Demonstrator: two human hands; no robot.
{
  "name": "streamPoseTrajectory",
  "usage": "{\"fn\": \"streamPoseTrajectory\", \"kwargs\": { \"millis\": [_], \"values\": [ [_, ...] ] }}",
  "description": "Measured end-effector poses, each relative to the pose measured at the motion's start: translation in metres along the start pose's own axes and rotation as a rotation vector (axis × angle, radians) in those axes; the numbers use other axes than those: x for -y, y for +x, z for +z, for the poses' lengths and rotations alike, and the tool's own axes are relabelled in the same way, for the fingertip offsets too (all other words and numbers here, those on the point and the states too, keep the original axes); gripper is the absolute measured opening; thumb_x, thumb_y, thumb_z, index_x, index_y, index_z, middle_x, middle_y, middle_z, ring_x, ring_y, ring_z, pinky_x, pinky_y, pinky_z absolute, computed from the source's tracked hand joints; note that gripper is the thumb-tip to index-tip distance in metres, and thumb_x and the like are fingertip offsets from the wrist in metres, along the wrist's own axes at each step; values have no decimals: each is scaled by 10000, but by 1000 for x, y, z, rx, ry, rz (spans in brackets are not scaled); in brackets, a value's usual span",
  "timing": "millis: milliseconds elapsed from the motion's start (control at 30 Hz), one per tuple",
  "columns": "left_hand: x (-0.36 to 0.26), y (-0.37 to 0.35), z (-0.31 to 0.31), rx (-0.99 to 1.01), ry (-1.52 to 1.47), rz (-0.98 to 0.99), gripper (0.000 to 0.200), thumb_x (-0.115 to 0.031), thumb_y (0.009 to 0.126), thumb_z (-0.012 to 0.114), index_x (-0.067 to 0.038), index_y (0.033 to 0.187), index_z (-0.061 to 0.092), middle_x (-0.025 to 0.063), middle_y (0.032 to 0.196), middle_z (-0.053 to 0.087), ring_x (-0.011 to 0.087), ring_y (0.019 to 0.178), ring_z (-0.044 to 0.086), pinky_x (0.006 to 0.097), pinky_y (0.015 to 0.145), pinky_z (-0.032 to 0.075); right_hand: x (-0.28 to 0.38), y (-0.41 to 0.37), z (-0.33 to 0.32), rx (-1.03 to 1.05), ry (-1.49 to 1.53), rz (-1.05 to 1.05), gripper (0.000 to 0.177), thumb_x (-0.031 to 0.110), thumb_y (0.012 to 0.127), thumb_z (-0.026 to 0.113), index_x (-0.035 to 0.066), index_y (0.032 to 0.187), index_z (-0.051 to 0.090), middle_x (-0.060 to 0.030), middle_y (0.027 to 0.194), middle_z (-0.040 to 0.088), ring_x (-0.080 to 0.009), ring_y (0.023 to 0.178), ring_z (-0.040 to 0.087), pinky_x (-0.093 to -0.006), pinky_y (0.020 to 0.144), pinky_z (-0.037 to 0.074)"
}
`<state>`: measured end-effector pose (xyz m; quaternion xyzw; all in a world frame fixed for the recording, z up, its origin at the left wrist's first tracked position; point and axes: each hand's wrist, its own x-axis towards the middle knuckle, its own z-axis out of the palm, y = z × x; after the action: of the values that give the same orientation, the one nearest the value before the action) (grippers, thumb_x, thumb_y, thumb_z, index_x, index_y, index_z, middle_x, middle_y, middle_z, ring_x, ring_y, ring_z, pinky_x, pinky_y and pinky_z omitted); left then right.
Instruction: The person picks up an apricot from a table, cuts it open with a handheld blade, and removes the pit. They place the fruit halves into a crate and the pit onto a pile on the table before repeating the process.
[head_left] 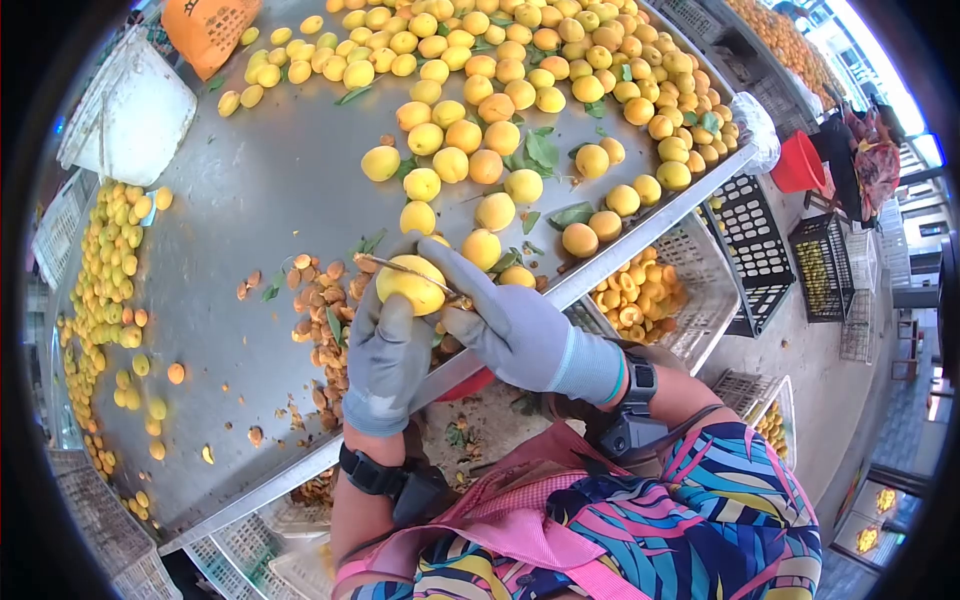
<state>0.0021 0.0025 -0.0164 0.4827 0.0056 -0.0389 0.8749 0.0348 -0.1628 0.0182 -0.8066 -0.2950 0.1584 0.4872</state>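
A yellow apricot (408,290) is gripped in the fingers of my gloved left hand (383,360), over the near edge of the metal table. My gloved right hand (535,340) is closed on a thin, stained knife (388,264), whose blade lies across the top of the apricot. Just beyond both hands, whole apricots (481,248) sit on the metal with green leaves among them. Left of my left hand lies a heap of brown apricot pits (318,330), partly hidden by that hand.
The metal table (240,200) carries many apricots along its far side and left edge. A white bucket (135,110) and an orange bag (205,35) stand at the far left. Below the right edge, a crate holds halved apricots (635,295). Black crates (750,250) and a red bucket (798,163) stand farther right.
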Motion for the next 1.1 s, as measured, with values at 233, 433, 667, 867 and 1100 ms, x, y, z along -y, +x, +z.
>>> {"fn": "streamPoseTrajectory", "kwargs": {
  "millis": [233, 433, 667, 867, 1100],
  "values": [
    [-6, -7, -9, 12, 141, 23, 604, -374, 890, 628, 0, 1325, 438, 69, 1188, 567, 156, 1066, 549, 293, 904, 451, -1, -3, 9, -98, -130, -87, 686, 257, 917, 520, 107, 1469, 143, -164, 655, 600, -350, 584, 608, -424, 522, 474],
    [-18, -6, -10, -18, 245, 28, 539, -313, 890, 641, 4, 1292, 473, 62, 1150, 594, 141, 1034, 566, 274, 889, 456, -4, 4, 12, -24, -146, -14, 682, 256, 912, 526, 119, 1466, 153, -177, 661, 599, -353, 596, 610, -434, 532, 476],
    [-20, -3, -5, -184, 437, -88, 328, -168, 932, 574, -21, 1224, 543, 36, 1131, 608, 116, 992, 579, 254, 849, 482, 2, 5, -4, -58, -171, -48, 733, 336, 867, 586, 25, 1427, 231, -243, 973, 623, -418, 887, 608, -455, 753, 489],
    [-8, -19, -9, -83, 197, -53, 355, -152, 907, 617, -37, 1235, 544, 6, 1117, 601, 86, 991, 568, 229, 850, 466, 94, -35, -49, -495, 37, -376, 751, 293, 812, 530, -91, 1403, 271, -204, 1161, 546, -228, 837, 615, -310, 797, 481],
    [-19, -73, 38, 29, 176, -38, 447, -186, 877, 655, -39, 1268, 495, 12, 1054, 603, 99, 963, 586, 246, 850, 472, 153, -116, -102, -156, 325, -651, 457, 404, 829, 646, -44, 875, 568, -183, 775, 615, -255, 618, 613, -332, 518, 486]
  ]
}}
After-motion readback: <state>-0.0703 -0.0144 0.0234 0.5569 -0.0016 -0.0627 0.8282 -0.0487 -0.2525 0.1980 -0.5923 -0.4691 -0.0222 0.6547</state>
